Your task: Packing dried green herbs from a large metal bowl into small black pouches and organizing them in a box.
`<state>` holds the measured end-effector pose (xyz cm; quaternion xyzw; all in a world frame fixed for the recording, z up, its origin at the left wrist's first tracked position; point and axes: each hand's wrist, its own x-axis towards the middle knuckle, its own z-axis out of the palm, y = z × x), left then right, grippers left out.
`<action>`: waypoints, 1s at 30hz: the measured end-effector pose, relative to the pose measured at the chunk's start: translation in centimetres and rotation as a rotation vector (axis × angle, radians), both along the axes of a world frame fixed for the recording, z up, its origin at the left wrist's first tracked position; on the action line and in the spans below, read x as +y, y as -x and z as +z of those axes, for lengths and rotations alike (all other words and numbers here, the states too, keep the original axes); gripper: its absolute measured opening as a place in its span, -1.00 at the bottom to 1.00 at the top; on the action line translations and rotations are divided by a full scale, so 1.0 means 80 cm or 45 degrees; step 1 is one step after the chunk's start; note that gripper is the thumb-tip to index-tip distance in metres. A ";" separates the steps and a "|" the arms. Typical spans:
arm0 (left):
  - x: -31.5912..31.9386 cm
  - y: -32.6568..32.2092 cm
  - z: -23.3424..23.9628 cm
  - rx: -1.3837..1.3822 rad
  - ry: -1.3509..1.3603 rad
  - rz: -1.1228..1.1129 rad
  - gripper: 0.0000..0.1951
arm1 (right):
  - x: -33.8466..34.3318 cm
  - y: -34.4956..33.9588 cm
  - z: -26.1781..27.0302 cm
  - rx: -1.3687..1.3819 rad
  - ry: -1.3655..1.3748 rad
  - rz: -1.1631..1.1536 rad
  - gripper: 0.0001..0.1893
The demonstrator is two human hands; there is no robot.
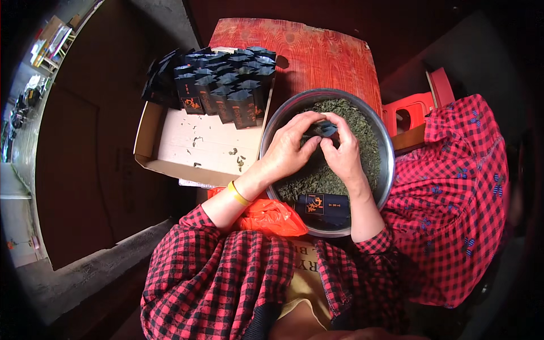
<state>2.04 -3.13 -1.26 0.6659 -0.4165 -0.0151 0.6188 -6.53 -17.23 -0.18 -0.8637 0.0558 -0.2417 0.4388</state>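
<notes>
Over a round metal basin (387,161) of loose dried tea leaves (366,146), both hands hold the top of a dark foil tea bag (325,128). My left hand (289,148) pinches its left side with thumb and fingers. On the right side, my right hand (343,155) grips the rim the same way. The bag's lower part is hidden by the hands and shadow. Another dark tea bag (325,205) with orange writing lies flat at the basin's near side. Left of the basin, an open cardboard box (191,170) holds several upright dark tea bags (223,87) at its far end, with scattered leaf bits nearer me.
A red wooden table (331,55) extends beyond the basin. An orange-red plastic bag (272,219) lies against the basin's near left rim. At right are a red plastic stool (416,104) and a checked cloth (454,199). A large dark panel (85,140) stands at left.
</notes>
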 end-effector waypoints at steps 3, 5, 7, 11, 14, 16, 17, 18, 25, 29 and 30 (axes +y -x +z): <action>0.003 -0.003 -0.001 0.052 -0.123 0.041 -0.73 | 0.000 -0.003 0.010 0.135 0.038 0.011 -0.45; 0.004 -0.002 -0.002 0.044 -0.187 0.070 -0.76 | -0.014 -0.004 0.000 0.199 0.088 -0.067 -0.48; 0.001 -0.001 -0.002 0.073 -0.205 0.078 -0.80 | -0.032 -0.003 -0.010 0.284 0.450 -0.174 -0.60; -0.001 -0.004 -0.011 0.063 -0.116 0.210 -0.81 | -0.037 -0.001 -0.033 0.364 0.902 -0.155 -0.75; -0.001 -0.004 -0.008 0.130 -0.045 0.225 -0.81 | -0.035 -0.003 -0.028 0.471 1.109 -0.199 -0.84; 0.002 -0.003 -0.005 0.111 0.042 0.279 -0.80 | -0.037 0.001 -0.025 0.356 1.108 -0.131 -0.84; 0.002 -0.004 -0.004 0.109 0.048 0.290 -0.80 | -0.038 0.002 -0.020 0.379 1.098 -0.124 -0.84; 0.001 -0.005 -0.004 0.077 0.094 0.306 -0.80 | -0.038 0.003 -0.018 0.376 1.105 -0.117 -0.84; 0.001 -0.007 -0.007 -0.125 0.079 0.334 -0.78 | -0.059 0.009 -0.007 0.352 0.418 -0.246 -0.90; -0.001 -0.004 -0.007 -0.096 -0.030 0.289 -0.78 | -0.078 0.008 -0.004 0.220 -0.151 -0.230 -0.87; -0.001 -0.003 -0.007 -0.062 -0.055 0.299 -0.79 | -0.077 0.006 -0.002 0.085 -0.248 -0.243 -0.85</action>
